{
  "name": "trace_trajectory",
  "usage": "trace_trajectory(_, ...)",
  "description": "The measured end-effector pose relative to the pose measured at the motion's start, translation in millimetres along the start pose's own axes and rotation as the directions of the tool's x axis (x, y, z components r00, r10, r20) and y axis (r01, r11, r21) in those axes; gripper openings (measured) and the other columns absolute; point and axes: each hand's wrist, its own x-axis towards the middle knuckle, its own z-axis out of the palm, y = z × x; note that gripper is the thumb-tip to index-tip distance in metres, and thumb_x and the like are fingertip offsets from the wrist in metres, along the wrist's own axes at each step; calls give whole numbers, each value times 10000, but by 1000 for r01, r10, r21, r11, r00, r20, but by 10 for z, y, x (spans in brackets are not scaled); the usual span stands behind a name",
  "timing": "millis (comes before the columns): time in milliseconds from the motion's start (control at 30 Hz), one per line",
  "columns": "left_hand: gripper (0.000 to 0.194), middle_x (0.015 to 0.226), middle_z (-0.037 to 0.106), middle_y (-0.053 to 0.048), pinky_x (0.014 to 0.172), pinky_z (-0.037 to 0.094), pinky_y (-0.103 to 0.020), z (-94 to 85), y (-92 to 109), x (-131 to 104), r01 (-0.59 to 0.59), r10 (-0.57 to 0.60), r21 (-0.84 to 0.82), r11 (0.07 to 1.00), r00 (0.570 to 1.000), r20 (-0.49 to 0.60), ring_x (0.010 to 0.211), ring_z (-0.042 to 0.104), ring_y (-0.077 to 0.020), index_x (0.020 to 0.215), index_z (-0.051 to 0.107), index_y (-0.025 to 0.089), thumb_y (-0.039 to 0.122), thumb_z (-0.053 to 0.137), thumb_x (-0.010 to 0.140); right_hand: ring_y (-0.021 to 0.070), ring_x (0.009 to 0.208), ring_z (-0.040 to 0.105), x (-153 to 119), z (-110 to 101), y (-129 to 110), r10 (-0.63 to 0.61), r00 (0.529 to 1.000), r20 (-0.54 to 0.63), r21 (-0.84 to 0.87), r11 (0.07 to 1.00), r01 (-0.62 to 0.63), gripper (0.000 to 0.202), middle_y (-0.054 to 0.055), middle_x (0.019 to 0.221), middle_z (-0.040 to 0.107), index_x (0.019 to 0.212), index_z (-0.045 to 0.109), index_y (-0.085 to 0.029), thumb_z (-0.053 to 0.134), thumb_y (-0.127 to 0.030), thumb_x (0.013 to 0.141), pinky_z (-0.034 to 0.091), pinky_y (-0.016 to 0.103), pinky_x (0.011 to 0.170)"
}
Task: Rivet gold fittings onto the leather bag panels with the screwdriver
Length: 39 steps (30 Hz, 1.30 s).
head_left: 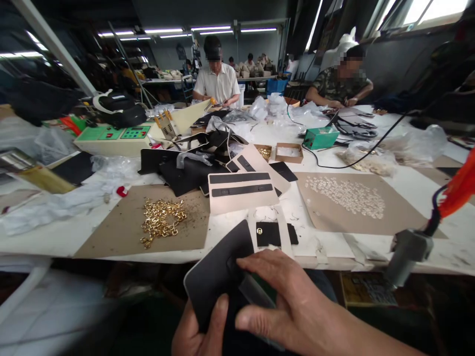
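A black flat leather-like panel [218, 277] with rounded corners and a pale edge is held tilted in front of the table edge. My left hand [200, 326] grips it from below, thumb on its face. My right hand [293, 291] lies over its right side; the index fingertip presses by a small dark tab [232, 267], and the thumb sits lower, curled toward the panel. Between them shows a translucent strip [256, 291]. On the table just beyond lies a black piece [269, 235] with a gold round fitting [259, 231]. The panel's lower part is hidden or dark.
Gold chain links [161, 220] lie on brown card at left; small pale pieces [345, 195] cover another card at right. Pale boards with black strips [243, 190] lie between. A metal tool with orange wrap [408, 252] hangs at right. Two people work across the table.
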Motion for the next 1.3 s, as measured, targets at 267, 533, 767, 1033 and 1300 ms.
trace_trajectory(267, 440, 1591, 563, -98, 1262, 378, -478, 575, -44, -318, -449, 443, 98, 888, 893, 76, 1524, 427, -445, 1111, 825, 274, 315, 900, 679, 290, 1089, 705, -66, 160, 51, 177, 984, -26, 367, 917, -156, 402, 71, 1186, 751, 1287, 745, -287, 718, -523, 963, 573, 395, 996)
trace_trajectory(533, 712, 1517, 609, -133, 1194, 440, -484, 481, 129, 233, -425, 403, 231, 875, 905, 138, 1351, 602, -375, 1427, 619, 253, 358, 872, 770, 328, 835, 774, -128, -91, 498, 528, 810, 256, 721, 455, -523, 626, 126, 957, 799, 1239, 744, -146, 737, -674, 904, 615, 433, 784)
trace_trajectory(767, 470, 1111, 796, -112, 956, 567, -414, 525, -31, 576, -233, 119, 233, 944, 901, 416, 1060, 742, -330, 1207, 661, 177, 372, 826, 813, 352, 1189, 699, -256, 117, 739, 477, 879, -18, 515, 758, -401, 490, 110, 1159, 788, 1204, 754, -213, 791, -583, 885, 500, 525, 1124)
trace_trajectory(1033, 276, 1005, 778, -51, 846, 539, -375, 991, 426, 1191, -438, 274, 391, 810, 871, 408, 947, 729, -273, 1047, 680, 201, 254, 780, 795, 322, 807, 765, 384, -70, 1056, 552, 805, -217, 54, 830, -555, 315, 83, 845, 799, 877, 754, -197, 721, -510, 881, 578, 379, 710)
trace_trajectory(1300, 253, 988, 754, -44, 840, 521, -371, 1113, 294, 1442, -422, 248, 442, 791, 883, 400, 929, 709, -252, 1057, 649, 201, 214, 739, 821, 313, 811, 764, 577, -38, 1233, 517, 817, -256, -349, 739, -577, 225, 105, 861, 804, 859, 733, -212, 679, -417, 933, 496, 346, 686)
